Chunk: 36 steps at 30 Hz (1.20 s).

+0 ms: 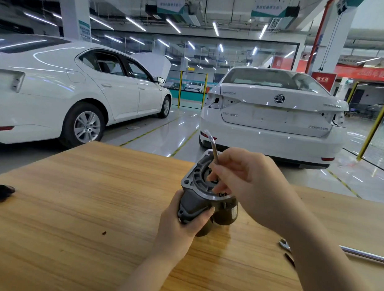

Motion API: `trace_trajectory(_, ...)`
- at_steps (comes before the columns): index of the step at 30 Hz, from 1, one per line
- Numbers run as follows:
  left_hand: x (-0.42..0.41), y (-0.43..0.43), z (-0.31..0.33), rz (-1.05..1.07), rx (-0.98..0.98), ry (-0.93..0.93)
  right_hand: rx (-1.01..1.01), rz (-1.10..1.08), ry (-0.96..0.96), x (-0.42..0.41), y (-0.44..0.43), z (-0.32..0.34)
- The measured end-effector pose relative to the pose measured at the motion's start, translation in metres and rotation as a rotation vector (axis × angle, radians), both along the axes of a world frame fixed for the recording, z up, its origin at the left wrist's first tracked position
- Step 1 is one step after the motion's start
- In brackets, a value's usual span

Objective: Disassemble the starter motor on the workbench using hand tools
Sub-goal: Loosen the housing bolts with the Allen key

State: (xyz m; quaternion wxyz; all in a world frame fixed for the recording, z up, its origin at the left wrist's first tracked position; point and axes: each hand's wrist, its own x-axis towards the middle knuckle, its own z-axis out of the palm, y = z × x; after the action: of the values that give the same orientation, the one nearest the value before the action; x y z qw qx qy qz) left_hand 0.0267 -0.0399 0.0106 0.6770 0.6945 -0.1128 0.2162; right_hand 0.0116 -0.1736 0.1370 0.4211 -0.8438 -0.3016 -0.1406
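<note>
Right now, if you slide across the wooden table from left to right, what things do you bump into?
Black object → small dark speck → left hand → starter motor → wrench → shiny metal bar.

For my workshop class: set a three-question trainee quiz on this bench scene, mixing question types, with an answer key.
1. True or false: the starter motor lies untouched on the workbench.
2. Which hand holds the thin metal tool? A left, B right.
3. Fill in: beyond the bench stand two ____ cars.

Key: 1 false, the left hand grips it; 2 B, the right hand holds the tool at the motor's open end; 3 white.
</note>
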Motion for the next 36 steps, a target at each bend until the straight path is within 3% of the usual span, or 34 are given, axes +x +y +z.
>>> trace_trajectory(7,0.004,-0.001,0.0,0.026,-0.004,0.006,0.137,-0.064,-0.004,0.004,0.003,-0.002)
trace_trajectory(13,0.007,-0.001,-0.002,0.042,-0.058,0.009,0.045,-0.031,-0.03,0.005,-0.001,-0.002)
trace_trajectory(20,0.009,0.0,-0.002,0.053,-0.085,0.016,0.151,-0.051,0.019,0.005,0.006,-0.005)
trace_trajectory(30,0.006,-0.002,-0.005,0.07,-0.044,-0.025,0.06,-0.085,-0.034,0.002,0.008,-0.004)
trace_trajectory(36,0.008,-0.001,-0.009,0.057,-0.037,-0.027,0.128,-0.1,0.005,0.001,0.011,-0.005)
